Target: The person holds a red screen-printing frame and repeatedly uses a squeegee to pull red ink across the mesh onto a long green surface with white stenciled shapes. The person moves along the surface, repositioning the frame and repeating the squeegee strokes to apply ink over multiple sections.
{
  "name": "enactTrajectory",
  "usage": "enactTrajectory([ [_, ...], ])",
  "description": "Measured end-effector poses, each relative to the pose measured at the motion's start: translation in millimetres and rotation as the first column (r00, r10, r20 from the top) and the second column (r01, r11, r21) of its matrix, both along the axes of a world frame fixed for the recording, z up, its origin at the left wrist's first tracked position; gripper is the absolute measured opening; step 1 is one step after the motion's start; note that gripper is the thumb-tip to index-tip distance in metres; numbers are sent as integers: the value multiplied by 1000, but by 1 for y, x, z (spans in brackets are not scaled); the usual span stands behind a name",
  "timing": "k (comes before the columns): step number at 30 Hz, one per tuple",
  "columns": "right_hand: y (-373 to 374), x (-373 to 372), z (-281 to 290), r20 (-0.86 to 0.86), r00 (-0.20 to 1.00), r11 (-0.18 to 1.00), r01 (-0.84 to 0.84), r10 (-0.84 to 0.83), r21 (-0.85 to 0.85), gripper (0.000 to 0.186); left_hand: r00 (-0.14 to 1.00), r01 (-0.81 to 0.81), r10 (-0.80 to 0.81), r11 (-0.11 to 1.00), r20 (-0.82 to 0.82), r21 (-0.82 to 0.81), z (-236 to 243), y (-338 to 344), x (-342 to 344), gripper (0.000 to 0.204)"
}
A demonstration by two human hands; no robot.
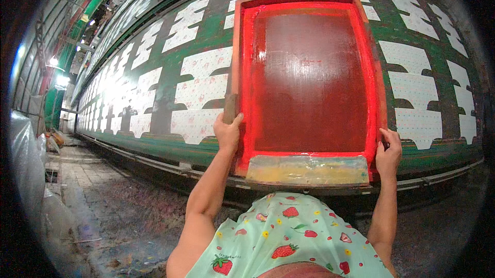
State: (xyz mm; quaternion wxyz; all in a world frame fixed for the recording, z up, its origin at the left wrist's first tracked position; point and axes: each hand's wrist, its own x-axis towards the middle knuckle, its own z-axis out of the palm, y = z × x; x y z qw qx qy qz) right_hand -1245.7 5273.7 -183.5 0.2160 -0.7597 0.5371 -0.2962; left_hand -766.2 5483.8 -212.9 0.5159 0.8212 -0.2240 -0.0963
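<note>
A large screen printing frame (365, 46) lies over the green table in front of me, its dark red mesh bordered in bright red. Along its near end runs a yellowish, smeared strip (309, 170). My left hand (227, 132) is closed at the frame's left side, where a brown wooden piece (230, 107) rises from my grip. Whether that piece is fixed to the frame, I cannot tell. On the right side, my right hand (389, 153) has its fingers curled round the frame's edge near the front corner.
White cut fabric pieces (203, 90) with small prints lie in rows along the long green table (211, 149). More patterned pieces (412, 87) lie to the right. A rail (412, 185) edges the table's near side. Plastic sheeting (26, 149) hangs at the left beside a stained floor (118, 211).
</note>
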Motion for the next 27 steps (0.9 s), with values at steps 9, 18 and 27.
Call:
enactTrajectory([
  [9,127,70,49,-241,643,658,-753,727,-23,37,1000,27,-28,994,10,105,-18,-7,6,38],
  [18,135,153,55,-465,606,697,-716,646,37,37,995,7,-16,996,102,91,-22,-5,4,60],
  [27,147,162,71,-454,647,767,-625,613,144,44,996,83,-79,990,42,-117,-36,-3,4,62],
])
